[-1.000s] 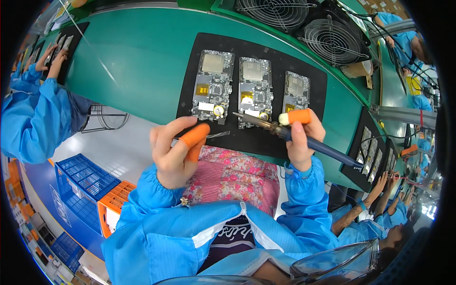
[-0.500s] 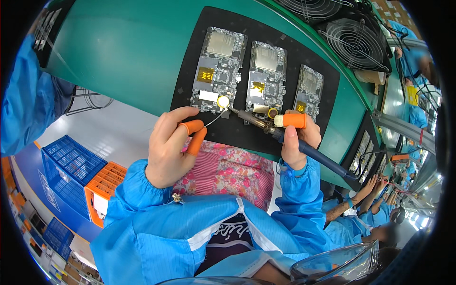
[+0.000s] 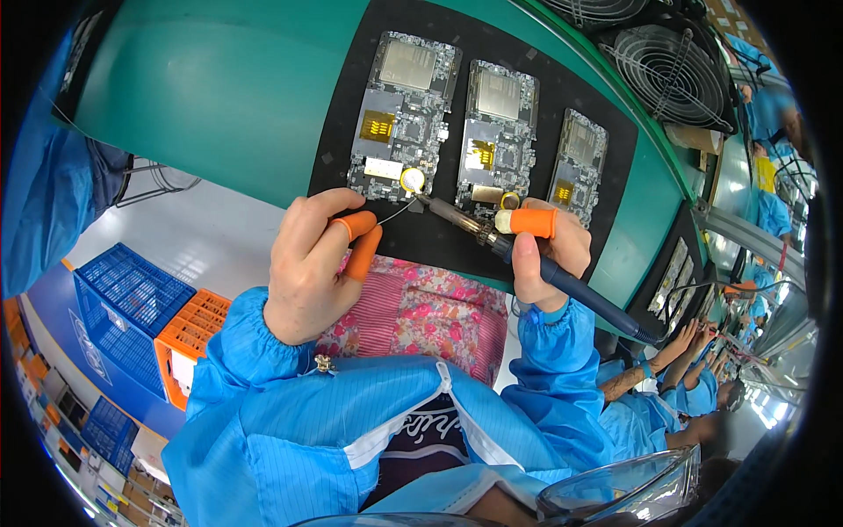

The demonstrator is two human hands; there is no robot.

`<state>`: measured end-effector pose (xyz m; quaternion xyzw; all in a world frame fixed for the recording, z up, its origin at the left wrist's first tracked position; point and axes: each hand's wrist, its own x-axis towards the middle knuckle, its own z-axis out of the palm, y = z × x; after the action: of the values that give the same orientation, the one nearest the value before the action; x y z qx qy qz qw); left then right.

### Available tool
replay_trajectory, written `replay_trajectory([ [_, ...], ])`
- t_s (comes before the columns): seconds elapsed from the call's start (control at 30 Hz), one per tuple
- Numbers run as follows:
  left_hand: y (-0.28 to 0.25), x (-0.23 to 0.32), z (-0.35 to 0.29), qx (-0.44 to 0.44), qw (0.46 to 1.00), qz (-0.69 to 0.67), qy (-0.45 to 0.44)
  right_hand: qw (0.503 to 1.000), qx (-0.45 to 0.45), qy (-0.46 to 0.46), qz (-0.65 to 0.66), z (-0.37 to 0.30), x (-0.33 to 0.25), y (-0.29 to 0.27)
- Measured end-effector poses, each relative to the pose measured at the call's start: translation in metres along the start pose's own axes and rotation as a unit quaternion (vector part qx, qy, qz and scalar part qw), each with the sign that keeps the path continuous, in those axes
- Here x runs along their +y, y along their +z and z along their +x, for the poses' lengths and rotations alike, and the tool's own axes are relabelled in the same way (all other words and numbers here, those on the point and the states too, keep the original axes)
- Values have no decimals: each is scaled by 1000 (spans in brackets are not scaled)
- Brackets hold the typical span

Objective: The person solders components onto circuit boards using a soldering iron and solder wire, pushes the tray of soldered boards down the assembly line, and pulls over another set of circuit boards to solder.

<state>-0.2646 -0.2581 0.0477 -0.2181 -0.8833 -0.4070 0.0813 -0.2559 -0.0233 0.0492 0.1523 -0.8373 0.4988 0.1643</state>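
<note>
Between two fingertips in orange finger cots, my left hand [image 3: 309,255] pinches a thin solder wire [image 3: 399,213]. My right hand [image 3: 553,250] is closed round the dark blue handle of a soldering iron [image 3: 575,287]. The iron's tip meets the wire's end at the lower edge of the left circuit board [image 3: 404,123], just below a round coin cell [image 3: 412,180]. A second circuit board [image 3: 497,132] lies to its right, with another coin cell [image 3: 510,201] near my right fingers. The third circuit board [image 3: 580,158] is farther right. All three lie on a black mat [image 3: 338,132].
A green table [image 3: 219,105] carries the mat. Black fans with wire guards [image 3: 672,75] stand at the back right. Blue [image 3: 132,294] and orange crates [image 3: 195,329] are at the lower left. Co-workers' hands [image 3: 680,347] are at the right, and a blue sleeve [image 3: 35,184] shows at the far left.
The view has shifted slightly, so the boards sit a little higher. My left fingers are nearer the iron's tip, with less solder wire showing between them. Both grips are unchanged.
</note>
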Motion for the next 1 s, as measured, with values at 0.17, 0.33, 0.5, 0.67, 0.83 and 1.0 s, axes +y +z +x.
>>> replay_trajectory([
  [0.17, 4, -2, 1, 0, 1000, 16, 7, 1000, -7, 3, -1, 2, 0, 0],
  [0.33, 9, -3, 7, -7, 999, 35, 25, 1000, -14, 23, -6, 2, -2, -2],
  [0.5, 13, -10, 7, -3, 994, 74, 75, 1000, -10, 8, -7, 2, -2, -2],
  [0.67, -3, 3, 13, -33, 999, -27, -16, 1000, -11, 7, 4, 1, -1, -1],
  [0.83, -6, -4, -2, -24, 999, -23, -43, 1000, 6, -19, 24, -7, 3, -7],
  [1.0, -6, -4, -2, 1, 997, 73, 2, 992, -16, 121, -14, -16, -5, -8],
])
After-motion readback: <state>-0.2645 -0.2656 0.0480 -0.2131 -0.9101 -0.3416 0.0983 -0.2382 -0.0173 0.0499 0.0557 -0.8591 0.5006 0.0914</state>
